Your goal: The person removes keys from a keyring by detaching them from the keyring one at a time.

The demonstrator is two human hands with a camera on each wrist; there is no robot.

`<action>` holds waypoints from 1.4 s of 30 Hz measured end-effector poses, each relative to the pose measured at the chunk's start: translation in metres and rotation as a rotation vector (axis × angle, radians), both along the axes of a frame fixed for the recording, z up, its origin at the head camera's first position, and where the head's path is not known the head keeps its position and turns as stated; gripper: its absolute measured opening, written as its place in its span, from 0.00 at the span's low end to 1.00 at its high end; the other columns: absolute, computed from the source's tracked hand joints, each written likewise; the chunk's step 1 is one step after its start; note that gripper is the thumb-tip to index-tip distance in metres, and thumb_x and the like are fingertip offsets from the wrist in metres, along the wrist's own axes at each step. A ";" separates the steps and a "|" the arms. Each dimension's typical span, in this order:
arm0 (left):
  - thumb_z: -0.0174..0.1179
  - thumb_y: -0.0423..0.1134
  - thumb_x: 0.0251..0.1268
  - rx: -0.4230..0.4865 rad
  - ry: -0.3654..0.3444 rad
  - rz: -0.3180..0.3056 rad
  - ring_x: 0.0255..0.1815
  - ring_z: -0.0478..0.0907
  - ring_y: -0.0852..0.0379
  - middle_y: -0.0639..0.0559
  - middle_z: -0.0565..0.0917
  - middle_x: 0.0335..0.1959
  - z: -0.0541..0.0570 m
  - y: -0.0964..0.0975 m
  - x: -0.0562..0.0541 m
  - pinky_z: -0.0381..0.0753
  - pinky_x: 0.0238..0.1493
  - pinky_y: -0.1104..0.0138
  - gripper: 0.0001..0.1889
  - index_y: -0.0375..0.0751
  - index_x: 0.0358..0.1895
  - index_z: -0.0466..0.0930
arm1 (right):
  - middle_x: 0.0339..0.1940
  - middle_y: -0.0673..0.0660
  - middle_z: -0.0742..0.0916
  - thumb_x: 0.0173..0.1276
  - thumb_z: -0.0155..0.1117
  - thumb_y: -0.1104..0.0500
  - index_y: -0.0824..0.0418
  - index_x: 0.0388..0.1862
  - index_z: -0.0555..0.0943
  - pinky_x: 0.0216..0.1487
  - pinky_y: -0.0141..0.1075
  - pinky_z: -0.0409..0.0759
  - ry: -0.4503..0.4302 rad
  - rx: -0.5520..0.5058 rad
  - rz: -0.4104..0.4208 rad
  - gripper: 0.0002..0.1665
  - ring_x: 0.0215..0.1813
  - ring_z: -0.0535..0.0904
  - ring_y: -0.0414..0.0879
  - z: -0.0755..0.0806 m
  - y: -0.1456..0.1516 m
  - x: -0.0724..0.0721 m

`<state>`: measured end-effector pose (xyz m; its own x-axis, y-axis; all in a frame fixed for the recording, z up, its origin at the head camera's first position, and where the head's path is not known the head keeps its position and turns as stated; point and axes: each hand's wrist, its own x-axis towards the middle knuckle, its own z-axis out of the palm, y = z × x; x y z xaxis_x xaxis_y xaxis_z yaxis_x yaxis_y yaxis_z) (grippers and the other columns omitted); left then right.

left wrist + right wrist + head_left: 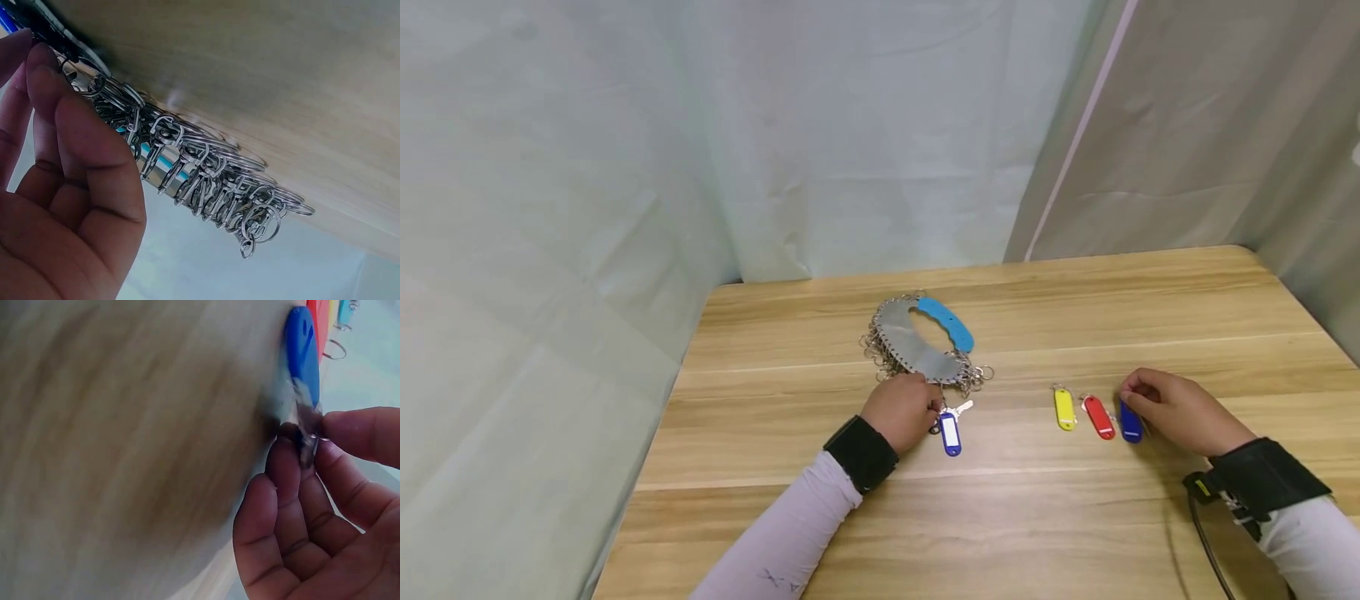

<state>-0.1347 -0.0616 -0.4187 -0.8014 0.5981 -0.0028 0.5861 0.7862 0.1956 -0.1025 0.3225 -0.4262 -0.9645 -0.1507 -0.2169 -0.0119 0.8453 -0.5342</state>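
Note:
A crescent metal key holder (910, 337) with a blue handle (946, 321) lies on the table, many clips and split rings (212, 181) along its edge. At its near end, my left hand (902, 410) pinches the ring end of a blue key tag (951, 435) with a white label, a silver key (961, 408) beside it. The fingers partly hide what they pinch. To the right, my right hand (1183, 408) pinches the metal ring end of another blue key tag (1131, 425), also seen in the right wrist view; its fingertips cover the ring.
A red key tag (1099, 417) and a yellow key tag (1064, 408) lie in a row left of my right hand. The wooden table (1000, 517) ends at hanging pale sheets (880, 142). A cable (1206, 542) runs down from the right wrist.

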 end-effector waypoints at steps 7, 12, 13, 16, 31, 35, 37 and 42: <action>0.63 0.38 0.67 0.046 -0.041 0.020 0.36 0.80 0.56 0.55 0.83 0.32 0.001 0.001 0.000 0.80 0.39 0.63 0.05 0.50 0.35 0.87 | 0.38 0.55 0.82 0.77 0.59 0.55 0.63 0.46 0.82 0.34 0.31 0.72 0.023 0.020 0.013 0.12 0.39 0.73 0.47 0.001 -0.001 -0.002; 0.63 0.39 0.68 0.072 -0.054 0.020 0.35 0.78 0.57 0.55 0.81 0.32 0.003 0.003 0.001 0.79 0.39 0.64 0.04 0.50 0.36 0.88 | 0.43 0.61 0.78 0.77 0.59 0.52 0.65 0.49 0.81 0.36 0.32 0.71 0.080 0.012 -0.037 0.16 0.43 0.72 0.50 0.006 -0.005 -0.001; 0.63 0.39 0.68 0.076 -0.052 0.020 0.36 0.78 0.56 0.55 0.81 0.32 0.003 0.003 0.001 0.79 0.39 0.64 0.04 0.50 0.36 0.87 | 0.45 0.62 0.78 0.77 0.58 0.51 0.65 0.49 0.81 0.36 0.32 0.72 0.095 0.006 -0.051 0.17 0.43 0.72 0.51 0.007 -0.007 0.000; 0.63 0.39 0.68 0.089 -0.046 0.015 0.37 0.78 0.57 0.55 0.81 0.33 0.005 0.002 0.000 0.79 0.39 0.65 0.04 0.50 0.37 0.87 | 0.49 0.64 0.76 0.78 0.57 0.51 0.65 0.51 0.80 0.37 0.31 0.73 0.145 -0.016 -0.076 0.17 0.44 0.73 0.53 0.012 -0.013 0.000; 0.62 0.37 0.70 0.146 -0.070 0.037 0.40 0.80 0.58 0.55 0.84 0.37 0.008 0.004 -0.003 0.81 0.44 0.65 0.04 0.47 0.41 0.86 | 0.44 0.55 0.80 0.78 0.58 0.54 0.60 0.49 0.81 0.40 0.30 0.74 0.245 -0.144 0.053 0.12 0.42 0.72 0.44 0.023 -0.060 -0.005; 0.60 0.36 0.71 0.175 -0.068 0.049 0.36 0.78 0.60 0.55 0.83 0.34 0.009 0.004 -0.003 0.80 0.41 0.66 0.04 0.46 0.40 0.85 | 0.41 0.52 0.81 0.77 0.59 0.55 0.59 0.47 0.82 0.37 0.31 0.75 0.259 -0.179 0.103 0.09 0.40 0.72 0.42 0.022 -0.076 -0.007; 0.60 0.36 0.71 0.184 -0.062 0.047 0.35 0.77 0.60 0.56 0.83 0.32 0.009 0.003 -0.003 0.79 0.40 0.66 0.04 0.47 0.38 0.84 | 0.41 0.51 0.81 0.77 0.59 0.55 0.59 0.47 0.82 0.37 0.31 0.74 0.264 -0.192 0.132 0.09 0.39 0.73 0.40 0.021 -0.084 -0.009; 0.59 0.37 0.72 0.199 -0.063 0.049 0.33 0.76 0.61 0.57 0.83 0.31 0.008 0.002 -0.004 0.79 0.39 0.66 0.04 0.47 0.37 0.82 | 0.41 0.49 0.83 0.77 0.59 0.57 0.58 0.46 0.82 0.40 0.32 0.74 0.270 -0.219 0.191 0.07 0.40 0.73 0.38 0.016 -0.106 -0.013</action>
<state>-0.1384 -0.0596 -0.4104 -0.8315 0.5523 0.0605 0.5299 0.7557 0.3849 -0.1157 0.2169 -0.4099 -0.9326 -0.3475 0.0979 -0.3226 0.6805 -0.6579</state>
